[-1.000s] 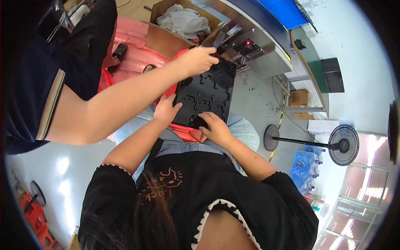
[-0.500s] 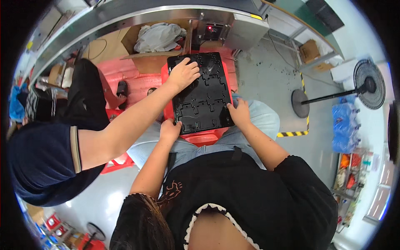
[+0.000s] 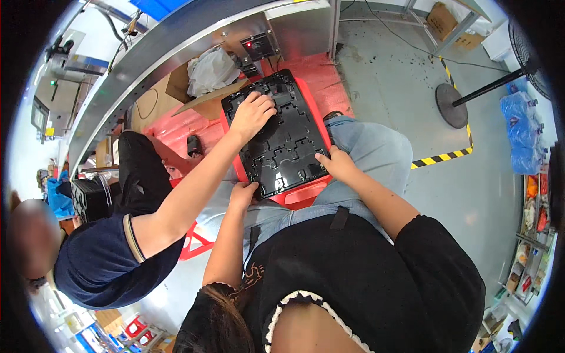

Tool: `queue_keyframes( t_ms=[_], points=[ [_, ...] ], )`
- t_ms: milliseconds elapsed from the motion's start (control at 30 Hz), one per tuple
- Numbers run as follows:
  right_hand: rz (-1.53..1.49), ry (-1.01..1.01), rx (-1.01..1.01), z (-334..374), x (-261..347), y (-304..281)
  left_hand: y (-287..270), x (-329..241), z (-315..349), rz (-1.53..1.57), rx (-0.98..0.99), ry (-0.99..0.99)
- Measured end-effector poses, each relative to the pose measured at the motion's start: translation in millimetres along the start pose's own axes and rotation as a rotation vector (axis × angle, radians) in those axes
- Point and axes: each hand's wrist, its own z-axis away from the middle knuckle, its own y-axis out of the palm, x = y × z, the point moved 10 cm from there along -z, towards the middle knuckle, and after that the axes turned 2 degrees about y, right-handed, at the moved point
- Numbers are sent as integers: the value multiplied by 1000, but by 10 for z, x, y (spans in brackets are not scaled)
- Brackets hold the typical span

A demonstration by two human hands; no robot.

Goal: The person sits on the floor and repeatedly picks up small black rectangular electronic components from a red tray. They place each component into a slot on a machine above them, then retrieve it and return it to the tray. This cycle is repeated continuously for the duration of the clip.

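Note:
A glossy black plastic tray (image 3: 283, 141) with moulded compartments lies over a red plastic stool (image 3: 307, 94) between my knees. At its near left corner, my left hand (image 3: 240, 196) pinches the rim, thumb on top. My right hand (image 3: 339, 165) grips the right edge near the close corner, its thumb over the rim and the other fingers hidden below. A co-worker seated on my left reaches across, and that person's hand (image 3: 254, 116) rests with bent fingers on the tray's far left part. Whatever lies under those fingers is hidden.
Beyond the tray is an open cardboard box (image 3: 222, 101) holding a white plastic bag (image 3: 210, 72). A metal bench edge (image 3: 176, 50) runs above it. To the right stands a black fan with a round base (image 3: 451, 106), beside yellow-black floor tape (image 3: 442, 157).
My view has swung left, bringing more of the co-worker into sight. The co-worker's hand stays on the tray, its fingers more bent. My two hands keep hold of the tray's near edges.

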Motion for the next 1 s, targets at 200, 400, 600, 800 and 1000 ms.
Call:
queue_keyframes(
  t_ms=[200, 400, 600, 800, 1000],
  points=[
    [-212, 37, 20, -229, -260, 149, 93, -44, 145, 217, 103, -155],
    [-263, 89, 128, -208, -230, 182, 55, 42, 146, 232, 106, -168],
    [-403, 107, 135, -186, -245, 166, 61, 54, 127, 202, 116, -165],
    [-592, 143, 287, -70, -155, 212, -103, 6, 184, 71, -57, -62],
    [-691, 160, 274, 10, -37, 91, 787, -1537, 1426, -943, -202, 998]
  ],
)
